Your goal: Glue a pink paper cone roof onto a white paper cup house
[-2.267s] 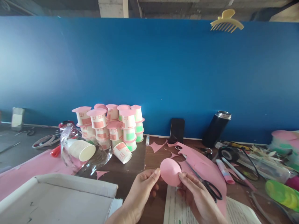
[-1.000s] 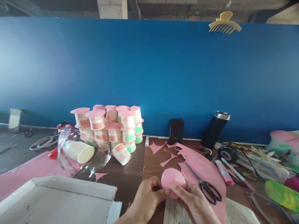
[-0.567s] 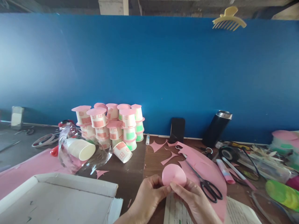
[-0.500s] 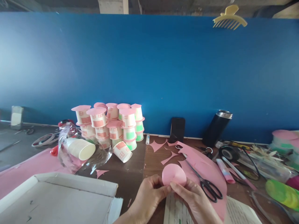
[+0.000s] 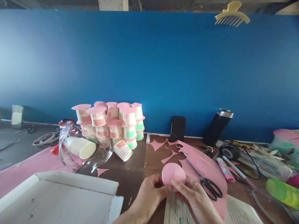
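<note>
Between both hands, low in the middle of the view, is a round pink paper disc (image 5: 172,175). My left hand (image 5: 149,194) pinches its lower left edge with thumb and fingers. From the other side my right hand (image 5: 195,196) grips it, the thumb lying on its face near the lower edge. Just right of my right hand, black-handled scissors (image 5: 209,186) rest on a large cut sheet of pink paper (image 5: 198,158). Under the hands lies a printed sheet (image 5: 175,211), partly covered by them.
Stacked paper cups (image 5: 99,118) with pink tops stand at the back left, beside a tipped decorated cup (image 5: 123,151) and nested cups in plastic (image 5: 81,148). A white cardboard box (image 5: 77,193) fills the front left. A phone (image 5: 177,129) and black bottle (image 5: 217,127) lean on the blue wall.
My right thumb has shifted slightly on the disc's face. Both hands keep hold of the disc in nearly the same place; the view has tilted a little.
</note>
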Available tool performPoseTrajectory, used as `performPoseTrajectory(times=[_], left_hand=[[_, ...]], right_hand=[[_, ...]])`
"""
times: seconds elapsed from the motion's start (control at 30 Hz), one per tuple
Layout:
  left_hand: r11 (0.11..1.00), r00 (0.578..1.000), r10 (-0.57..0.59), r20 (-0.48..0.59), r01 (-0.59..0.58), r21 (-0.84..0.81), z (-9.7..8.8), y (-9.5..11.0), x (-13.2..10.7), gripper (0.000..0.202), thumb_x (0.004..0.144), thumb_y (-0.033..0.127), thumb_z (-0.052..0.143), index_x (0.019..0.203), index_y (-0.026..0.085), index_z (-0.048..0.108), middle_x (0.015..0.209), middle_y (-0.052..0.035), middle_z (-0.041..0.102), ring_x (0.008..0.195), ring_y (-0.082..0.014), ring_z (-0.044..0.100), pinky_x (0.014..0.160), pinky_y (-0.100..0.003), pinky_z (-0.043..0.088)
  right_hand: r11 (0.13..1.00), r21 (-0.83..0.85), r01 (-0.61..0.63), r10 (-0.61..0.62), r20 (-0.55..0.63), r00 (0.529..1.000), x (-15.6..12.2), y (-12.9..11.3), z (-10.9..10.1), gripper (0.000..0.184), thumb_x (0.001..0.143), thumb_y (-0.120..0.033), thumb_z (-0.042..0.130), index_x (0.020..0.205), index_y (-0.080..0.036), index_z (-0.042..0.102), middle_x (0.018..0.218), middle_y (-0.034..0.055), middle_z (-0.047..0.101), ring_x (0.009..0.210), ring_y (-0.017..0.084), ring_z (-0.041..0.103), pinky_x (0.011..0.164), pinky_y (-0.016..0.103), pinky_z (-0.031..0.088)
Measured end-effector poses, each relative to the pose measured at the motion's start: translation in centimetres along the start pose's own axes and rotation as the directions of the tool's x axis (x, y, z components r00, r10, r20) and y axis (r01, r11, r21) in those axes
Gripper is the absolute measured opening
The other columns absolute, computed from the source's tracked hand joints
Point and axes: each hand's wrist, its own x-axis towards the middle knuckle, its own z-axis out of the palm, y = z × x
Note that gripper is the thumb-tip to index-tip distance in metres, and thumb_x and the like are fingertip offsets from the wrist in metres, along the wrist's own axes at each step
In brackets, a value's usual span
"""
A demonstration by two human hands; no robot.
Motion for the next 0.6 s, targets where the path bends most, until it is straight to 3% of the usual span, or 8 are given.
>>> performPoseTrajectory(times=[0.1,0.2,0.3,0.43,0.6], left_hand=[[1.000,1.000,0.000,-0.005,0.001,0.019,-0.2,0.1,0.0,0.032,0.069,0.040,0.078,0.085,0.013,0.071,0.066,0.0020,0.058,0.059,-0.0091,0.042,0.057,-0.023,0.029],[1.000,0.999,0.017,-0.041,-0.016,0.025,-0.7,-0.4,0.3,0.029,0.075,0.041,0.072,0.081,0.013,0.067,0.061,0.0038,0.051,0.055,-0.0077,0.039,0.053,-0.023,0.025],[0.992,0.999,-0.029,-0.044,0.023,-0.120,-1.1,-0.9,0.7,0.027,0.075,0.039,0.072,0.079,0.015,0.060,0.057,0.0065,0.046,0.048,-0.0056,0.034,0.048,-0.023,0.018],[0.962,0.997,-0.048,-0.055,0.031,-0.272,-1.2,-0.9,0.9,0.030,0.072,0.038,0.076,0.076,0.017,0.055,0.057,0.0074,0.045,0.047,-0.0040,0.031,0.047,-0.021,0.017],[0.966,0.996,-0.076,-0.040,0.063,-0.251,-1.1,-0.8,0.7,0.031,0.071,0.039,0.076,0.079,0.017,0.055,0.056,0.0074,0.045,0.046,-0.0042,0.034,0.046,-0.021,0.018]], right_hand=[[0.999,-0.031,0.027,-0.028,-0.029,0.999,0.2,-0.1,-0.1,0.031,0.072,-0.046,0.077,0.073,-0.015,0.074,0.072,0.0050,0.070,0.071,0.018,0.060,0.069,0.029,0.046],[0.990,-0.135,0.042,-0.050,-0.059,0.997,0.3,-0.1,-0.3,0.033,0.073,-0.048,0.077,0.081,-0.016,0.076,0.077,0.0056,0.071,0.077,0.020,0.061,0.072,0.029,0.046],[0.985,-0.167,0.044,-0.058,-0.077,0.995,0.3,0.0,-0.5,0.039,0.076,-0.051,0.073,0.099,-0.020,0.073,0.091,0.0055,0.071,0.086,0.021,0.060,0.071,0.029,0.047],[0.990,-0.136,0.033,-0.056,-0.170,0.984,0.2,0.0,-0.7,0.038,0.078,-0.052,0.071,0.102,-0.024,0.069,0.094,0.0029,0.067,0.087,0.020,0.058,0.068,0.027,0.049],[0.989,-0.142,0.046,-0.062,-0.111,0.992,0.4,0.1,-0.7,0.038,0.078,-0.046,0.072,0.108,-0.023,0.068,0.101,0.0031,0.069,0.090,0.019,0.058,0.071,0.024,0.046]])
